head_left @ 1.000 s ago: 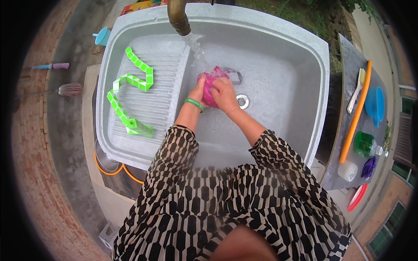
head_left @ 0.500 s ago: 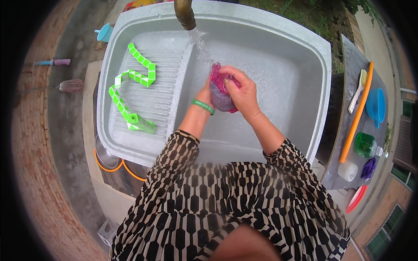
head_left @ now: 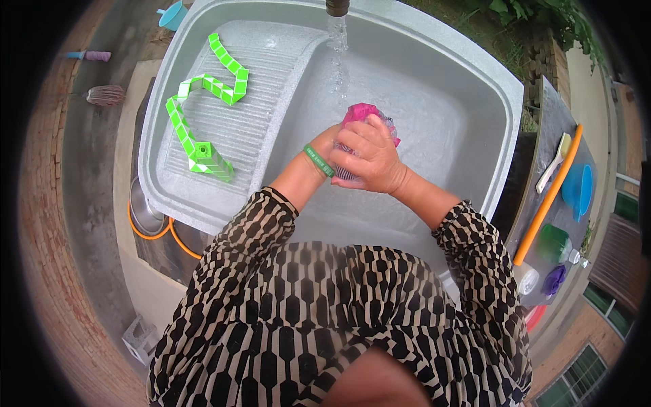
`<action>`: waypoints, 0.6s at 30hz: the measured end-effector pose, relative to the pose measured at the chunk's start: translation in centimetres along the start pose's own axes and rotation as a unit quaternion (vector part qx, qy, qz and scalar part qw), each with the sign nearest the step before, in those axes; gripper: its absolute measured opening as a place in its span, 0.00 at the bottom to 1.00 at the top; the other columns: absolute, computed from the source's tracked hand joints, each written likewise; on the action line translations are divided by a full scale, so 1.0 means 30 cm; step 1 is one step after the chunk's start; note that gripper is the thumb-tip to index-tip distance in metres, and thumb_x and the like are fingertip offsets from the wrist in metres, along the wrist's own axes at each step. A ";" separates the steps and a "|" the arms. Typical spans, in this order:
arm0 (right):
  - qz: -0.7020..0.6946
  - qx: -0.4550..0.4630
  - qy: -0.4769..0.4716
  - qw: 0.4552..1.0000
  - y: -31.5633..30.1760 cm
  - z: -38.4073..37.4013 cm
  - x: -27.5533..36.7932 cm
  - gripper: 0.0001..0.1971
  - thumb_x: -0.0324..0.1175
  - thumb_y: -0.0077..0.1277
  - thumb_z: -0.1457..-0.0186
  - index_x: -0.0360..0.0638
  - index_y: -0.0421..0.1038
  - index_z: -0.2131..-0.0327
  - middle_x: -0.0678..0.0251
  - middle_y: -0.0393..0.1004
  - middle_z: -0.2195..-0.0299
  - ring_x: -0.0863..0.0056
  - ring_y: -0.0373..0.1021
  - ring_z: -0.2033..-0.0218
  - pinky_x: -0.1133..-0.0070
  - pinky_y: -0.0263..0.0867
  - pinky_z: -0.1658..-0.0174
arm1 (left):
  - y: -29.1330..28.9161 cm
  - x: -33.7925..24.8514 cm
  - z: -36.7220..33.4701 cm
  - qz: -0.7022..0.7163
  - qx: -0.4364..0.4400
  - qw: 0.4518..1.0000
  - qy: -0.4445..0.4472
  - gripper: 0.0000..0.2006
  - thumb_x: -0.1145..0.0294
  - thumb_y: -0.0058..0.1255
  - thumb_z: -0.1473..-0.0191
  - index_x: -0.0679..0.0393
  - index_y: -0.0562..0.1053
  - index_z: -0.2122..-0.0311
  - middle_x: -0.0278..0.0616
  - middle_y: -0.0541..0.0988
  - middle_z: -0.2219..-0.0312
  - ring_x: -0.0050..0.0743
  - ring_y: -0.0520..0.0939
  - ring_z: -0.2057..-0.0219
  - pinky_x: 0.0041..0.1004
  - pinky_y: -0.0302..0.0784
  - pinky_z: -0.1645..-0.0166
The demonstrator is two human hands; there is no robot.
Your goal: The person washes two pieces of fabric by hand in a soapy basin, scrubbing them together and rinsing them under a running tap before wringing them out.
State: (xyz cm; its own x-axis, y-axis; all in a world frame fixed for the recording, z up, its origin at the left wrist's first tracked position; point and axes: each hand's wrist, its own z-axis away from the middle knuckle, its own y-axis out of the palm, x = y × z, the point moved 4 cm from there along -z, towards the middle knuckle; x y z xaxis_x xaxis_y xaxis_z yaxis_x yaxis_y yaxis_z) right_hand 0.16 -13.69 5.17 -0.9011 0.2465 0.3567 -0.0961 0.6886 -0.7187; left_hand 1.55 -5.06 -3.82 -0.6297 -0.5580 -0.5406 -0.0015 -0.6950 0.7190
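Over the sink basin [head_left: 434, 139] I hold a bunched pink and striped cloth [head_left: 363, 112]. My right hand [head_left: 374, 157] presses over its top with curled fingers. From the left, my left hand [head_left: 327, 144] wraps round the cloth; most of its fingers are hidden behind the bundle and my right hand. A green band circles my left wrist. Just beyond my hands, water [head_left: 338, 64] runs from a brass-coloured tap [head_left: 337, 7] into the basin.
A green and white twisty snake puzzle [head_left: 178, 122] lies on the ribbed washboard [head_left: 261, 81] at left. On the right-hand table sit a brush [head_left: 555, 163], an orange tube [head_left: 550, 193], a blue scoop [head_left: 578, 190], a bottle of green liquid [head_left: 555, 244] and a purple cloth [head_left: 554, 279].
My right hand has gone from pinching the cloth's gathered top to spreading over the bundle. The view has shifted, so the tap sits higher and farther right.
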 end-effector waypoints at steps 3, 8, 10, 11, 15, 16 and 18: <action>-0.003 -0.035 0.036 0.999 0.013 -0.021 -0.004 0.17 0.36 0.59 0.78 0.50 0.68 0.77 0.69 0.66 0.68 0.66 0.62 0.65 0.67 0.56 0.60 | 0.002 0.013 0.004 -0.114 -0.005 0.991 0.068 0.13 0.61 0.36 0.45 0.59 0.64 0.59 0.37 0.69 0.63 0.25 0.70 0.60 0.28 0.68 0.55; -0.016 -0.064 0.099 0.993 0.049 -0.039 0.004 0.10 0.30 0.55 0.73 0.46 0.66 0.80 0.68 0.68 0.72 0.66 0.62 0.70 0.72 0.57 0.64 | 0.020 0.019 0.016 -0.278 -0.003 0.946 0.165 0.12 0.63 0.37 0.45 0.58 0.64 0.60 0.37 0.69 0.64 0.24 0.70 0.62 0.27 0.68 0.57; -0.014 -0.065 0.119 0.991 0.059 -0.041 -0.004 0.08 0.28 0.53 0.71 0.45 0.66 0.81 0.67 0.68 0.74 0.66 0.62 0.71 0.73 0.57 0.65 | 0.027 0.019 0.014 -0.326 0.002 0.926 0.191 0.12 0.63 0.37 0.45 0.58 0.64 0.60 0.36 0.69 0.64 0.23 0.70 0.62 0.26 0.68 0.57; -0.017 -0.061 0.132 0.989 0.063 -0.042 -0.008 0.08 0.27 0.53 0.71 0.44 0.66 0.81 0.67 0.68 0.74 0.66 0.62 0.72 0.74 0.58 0.66 | 0.028 0.018 0.015 -0.342 0.002 0.918 0.202 0.11 0.64 0.37 0.45 0.58 0.64 0.60 0.36 0.69 0.65 0.23 0.70 0.62 0.26 0.68 0.58; -0.045 -0.063 0.184 0.980 0.031 -0.104 0.017 0.05 0.27 0.50 0.67 0.42 0.66 0.80 0.66 0.67 0.76 0.65 0.62 0.73 0.75 0.58 0.67 | 0.024 0.032 0.017 -0.312 0.012 0.926 0.210 0.10 0.65 0.37 0.45 0.58 0.64 0.61 0.35 0.69 0.66 0.22 0.70 0.64 0.24 0.69 0.59; -0.061 -0.069 0.195 0.976 0.039 -0.093 0.006 0.03 0.27 0.49 0.65 0.42 0.66 0.80 0.66 0.67 0.77 0.66 0.62 0.73 0.75 0.58 0.67 | -0.002 0.058 -0.002 -0.221 0.032 0.958 0.183 0.10 0.65 0.37 0.45 0.58 0.64 0.61 0.35 0.69 0.66 0.22 0.71 0.64 0.25 0.69 0.60; -0.092 -0.081 0.217 0.969 0.060 -0.050 -0.030 0.03 0.29 0.48 0.60 0.42 0.66 0.81 0.66 0.66 0.78 0.67 0.62 0.74 0.76 0.59 0.67 | -0.043 0.088 -0.034 0.010 0.072 0.993 0.091 0.10 0.65 0.35 0.45 0.57 0.64 0.60 0.35 0.70 0.66 0.23 0.72 0.65 0.26 0.71 0.61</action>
State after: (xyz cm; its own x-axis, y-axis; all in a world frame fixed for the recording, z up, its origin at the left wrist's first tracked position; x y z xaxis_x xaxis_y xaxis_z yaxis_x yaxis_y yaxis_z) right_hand 1.43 -11.63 4.44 -0.6099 0.3481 0.7120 -0.1392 0.8374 -0.5286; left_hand 0.68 -6.10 -6.63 -0.4797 -0.6527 -0.5864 -0.1091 -0.6188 0.7779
